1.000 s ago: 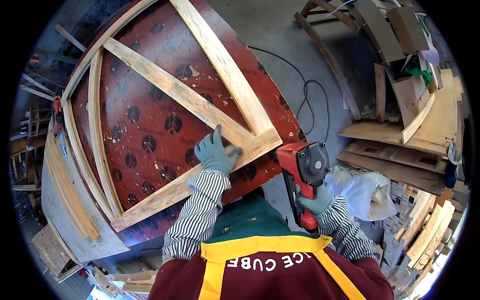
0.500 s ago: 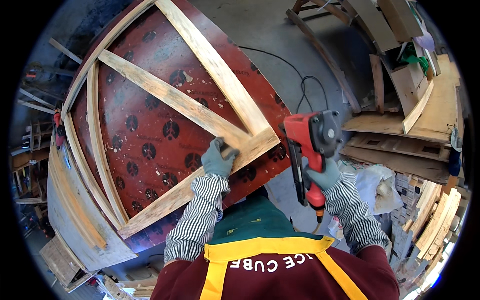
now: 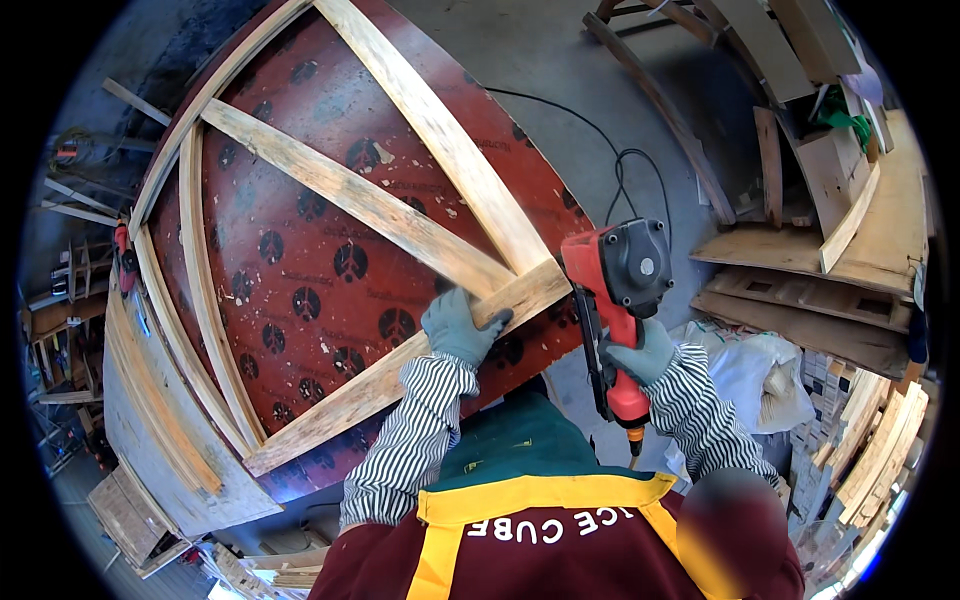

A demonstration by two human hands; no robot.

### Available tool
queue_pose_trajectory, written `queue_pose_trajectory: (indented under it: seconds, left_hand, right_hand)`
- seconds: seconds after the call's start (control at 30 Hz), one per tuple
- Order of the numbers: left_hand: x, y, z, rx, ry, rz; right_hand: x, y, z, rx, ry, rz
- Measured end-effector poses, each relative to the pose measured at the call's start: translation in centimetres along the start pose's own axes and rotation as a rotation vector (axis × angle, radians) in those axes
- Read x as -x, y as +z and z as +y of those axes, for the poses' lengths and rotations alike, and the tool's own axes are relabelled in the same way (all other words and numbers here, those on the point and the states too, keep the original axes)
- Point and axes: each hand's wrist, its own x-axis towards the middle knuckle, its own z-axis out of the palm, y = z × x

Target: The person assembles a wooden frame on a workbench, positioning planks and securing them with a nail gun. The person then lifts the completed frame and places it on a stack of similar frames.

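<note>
A wooden frame lies on a dark red, printed panel point(image 3: 400, 250). Its near board point(image 3: 375, 395) runs from lower left up to a corner at the right, where a diagonal brace point(image 3: 350, 190) and a long side board point(image 3: 440, 150) meet it. My left hand point(image 3: 462, 325), in a grey-green glove, grips the near board close to that joint, thumb pointing toward the corner. In my gloved right hand point(image 3: 643, 352) is a red and black nail gun point(image 3: 625, 275), held by its handle just right of the frame corner. Its black magazine faces the frame. An air hose fitting sits at the handle's lower end.
A black cable point(image 3: 570, 115) curls over the grey floor behind the nail gun. Wooden panels and shelves point(image 3: 800, 255) stand at the right, above white plastic sacks point(image 3: 755, 375) and stacked wood strips point(image 3: 880, 450). More strips point(image 3: 165, 390) lie on a grey sheet at the left.
My left hand has opened its thumb outward along the near board, nearer the corner. The nail gun has come slightly closer to the frame corner. The whole view has shifted a little.
</note>
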Motion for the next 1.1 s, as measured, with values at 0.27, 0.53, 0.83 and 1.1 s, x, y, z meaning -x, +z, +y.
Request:
queue_pose_trajectory:
  seconds: [0.27,0.53,0.83,1.1]
  left_hand:
    - [0.2,0.2,-1.4,-0.017,0.16,0.049]
    - [0.0,-0.6,-1.1,-0.074,0.138,0.019]
    - [0.1,-0.4,-1.4,-0.06,0.12,-0.015]
    - [0.2,-0.1,-1.7,-0.056,0.102,0.029]
  right_hand:
    - [0.5,0.7,-0.3,-0.008,-0.031,0.015]
    - [0.8,1.4,-0.9,-0.143,-0.037,0.007]
    - [1.2,2.1,-2.2,-0.058,0.102,0.014]
    - [0.8,1.9,-1.0,-0.072,0.02,0.017]
